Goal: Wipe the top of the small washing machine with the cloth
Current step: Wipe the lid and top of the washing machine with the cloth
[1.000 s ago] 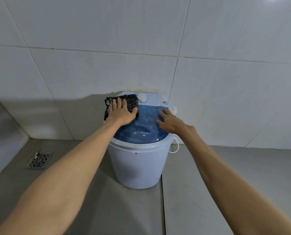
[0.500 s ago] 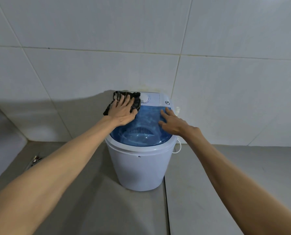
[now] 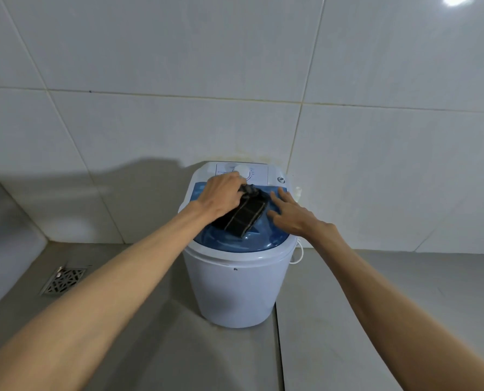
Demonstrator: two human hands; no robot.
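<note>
- A small white plastic washing machine (image 3: 236, 280) with a translucent blue lid (image 3: 235, 241) is seen standing on the grey tiled floor (image 3: 150, 348), close against the white tiled wall (image 3: 235, 80).
- A dark, folded cloth with pale stripes (image 3: 247, 217) is laid across the middle of the blue lid, one end bunched toward the lid's far edge.
- The bunched end is gripped by the left hand (image 3: 222, 194), closed around the fabric at the far left part of the lid, just beside the round white control dial (image 3: 242, 170) on the white rear panel (image 3: 259, 174).
- The cloth is judged to be held by one end so that its length can be dragged flat over the lid in a single pass.
- The right hand (image 3: 290, 215) is spread wide and empty, its fingertips (image 3: 274, 196) resting on the right side of the lid, just beside the cloth's edge.
- This hand is probably placed there to steady the light machine against the push of the wiping.
- A thin white cord (image 3: 300, 253) is seen hanging at the right side of the tub, and a metal drain grate (image 3: 63, 280) is set into the floor near the left wall.
- The wiping is judged to be under way; the near edge of the lid is not yet covered by the cloth.
</note>
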